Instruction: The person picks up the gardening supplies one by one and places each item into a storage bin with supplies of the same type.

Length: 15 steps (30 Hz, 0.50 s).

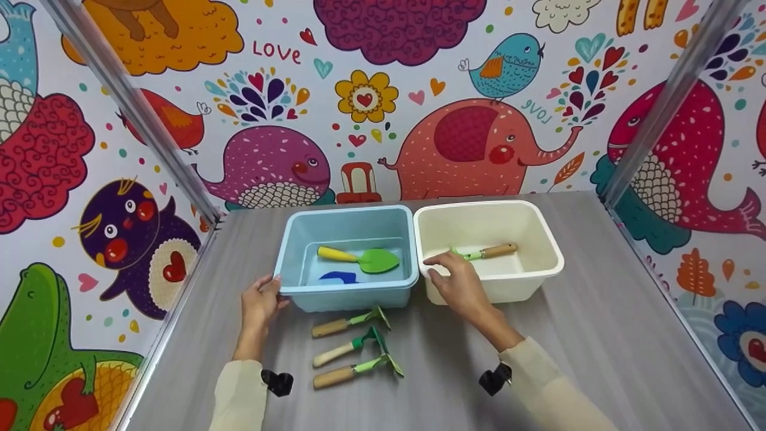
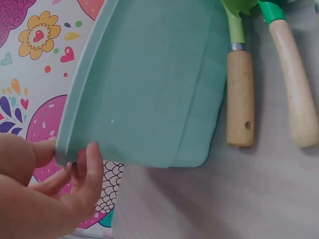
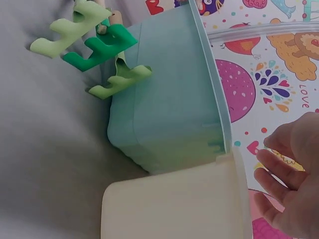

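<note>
My left hand [image 1: 261,300] pinches the rim of a light blue plastic tub [image 1: 347,290] at its front left corner. In the left wrist view the fingers [image 2: 92,172] press under that rim, with the thumb at its other side. Inside this tub lie a toy trowel [image 1: 378,261] with a yellow handle and green blade, and a dark blue piece [image 1: 340,276]. My right hand [image 1: 459,284] hovers over the front left corner of a cream tub [image 1: 491,290], its fingers loosely bent and holding nothing. A wooden-handled green hand rake [image 1: 498,251] lies in the cream tub, its head partly hidden.
Three hand rakes lie on the grey table [image 1: 239,239] before the blue tub: a light green one [image 1: 332,327], a dark green one [image 1: 335,354] and another light green one [image 1: 336,376]. The tubs stand side by side near the patterned back wall [image 1: 365,131].
</note>
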{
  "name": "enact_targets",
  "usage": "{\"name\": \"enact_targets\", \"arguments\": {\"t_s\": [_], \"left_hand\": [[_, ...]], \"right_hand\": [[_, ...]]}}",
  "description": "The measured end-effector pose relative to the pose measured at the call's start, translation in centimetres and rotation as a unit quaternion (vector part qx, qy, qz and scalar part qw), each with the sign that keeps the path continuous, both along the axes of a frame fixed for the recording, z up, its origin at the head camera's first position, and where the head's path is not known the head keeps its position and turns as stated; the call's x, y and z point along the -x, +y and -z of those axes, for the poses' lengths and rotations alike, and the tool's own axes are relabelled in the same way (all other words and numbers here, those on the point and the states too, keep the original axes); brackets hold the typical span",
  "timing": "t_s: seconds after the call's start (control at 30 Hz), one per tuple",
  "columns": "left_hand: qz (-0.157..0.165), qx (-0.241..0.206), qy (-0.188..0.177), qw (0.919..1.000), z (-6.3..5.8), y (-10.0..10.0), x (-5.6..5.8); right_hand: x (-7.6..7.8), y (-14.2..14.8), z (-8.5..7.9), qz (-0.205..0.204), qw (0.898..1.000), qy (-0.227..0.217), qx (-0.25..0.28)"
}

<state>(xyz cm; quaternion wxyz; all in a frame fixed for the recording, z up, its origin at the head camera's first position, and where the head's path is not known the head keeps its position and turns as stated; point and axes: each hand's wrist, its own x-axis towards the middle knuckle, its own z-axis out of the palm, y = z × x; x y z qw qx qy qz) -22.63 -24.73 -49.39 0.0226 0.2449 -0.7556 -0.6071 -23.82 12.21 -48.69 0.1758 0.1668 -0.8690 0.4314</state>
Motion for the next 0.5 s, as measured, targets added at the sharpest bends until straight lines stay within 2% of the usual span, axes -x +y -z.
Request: {"name": "enact_targets", "arguments": {"t_s": [0.13,0.27,0.4,0.5], "left_hand": [[-0.025,0.004,0.035,0.9991,0.3,0.0,-0.7],[-0.038,0.032,0.043,0.9979,0.7,0.2,-1.3],[-0.02,0.092,0.04,0.9948,1.3,0.6,-1.9],[-0.001,0.147,0.036,0.9885,1.9,0.7,-2.5]], "right_hand": [[-0.2,1.0,-0.1,0.013,1.0,-0.003,-0.008],[-0.3,2.1,-0.4,0.03,0.999,-0.005,-0.014],[-0.3,3.1,-0.5,0.042,0.999,0.001,-0.016],[-0.4,3.8,-0.4,0.049,0.998,0.009,-0.023]]}}
